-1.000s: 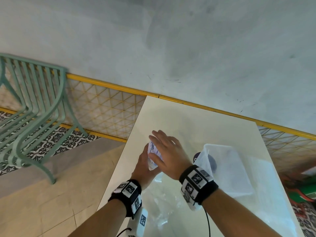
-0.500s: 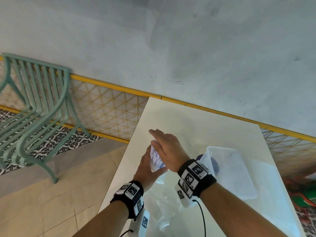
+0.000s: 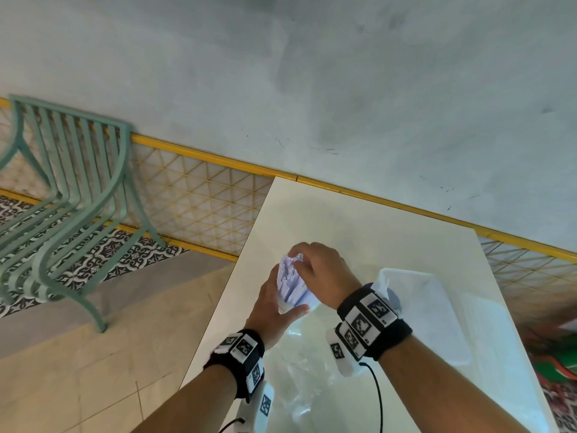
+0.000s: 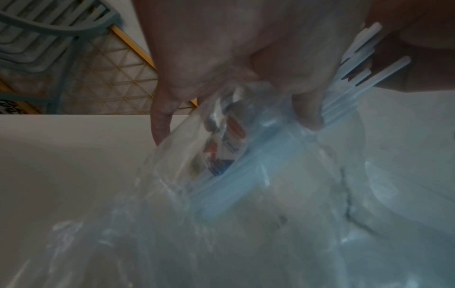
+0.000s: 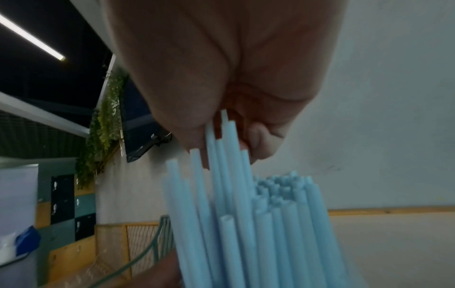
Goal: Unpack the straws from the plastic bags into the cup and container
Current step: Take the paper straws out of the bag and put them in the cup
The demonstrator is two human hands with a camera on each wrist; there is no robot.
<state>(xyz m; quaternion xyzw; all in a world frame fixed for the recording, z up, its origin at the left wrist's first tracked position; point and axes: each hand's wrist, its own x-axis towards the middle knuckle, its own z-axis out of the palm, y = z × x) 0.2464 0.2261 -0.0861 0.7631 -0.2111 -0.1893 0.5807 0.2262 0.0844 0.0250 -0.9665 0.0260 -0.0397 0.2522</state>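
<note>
Surface (image 3: 359, 232), pale and glossy, fills the lower middle of the head view, its far edge against a grey wall. Container (image 3: 437, 307), clear plastic, lies at about 3 o'clock from the hands. Crumpled plastic bag (image 3: 299, 364) spreads on the surface at 6 o'clock, between the wrists. Straws (image 3: 292, 285), a light blue bundle, stand tilted, partly out of the bag's mouth. Left hand (image 3: 270, 304) forms a grip curled round the bundle's lower part through the plastic. Right hand (image 3: 318, 273), at 12 o'clock over the tips, pinches a few raised straws.
</note>
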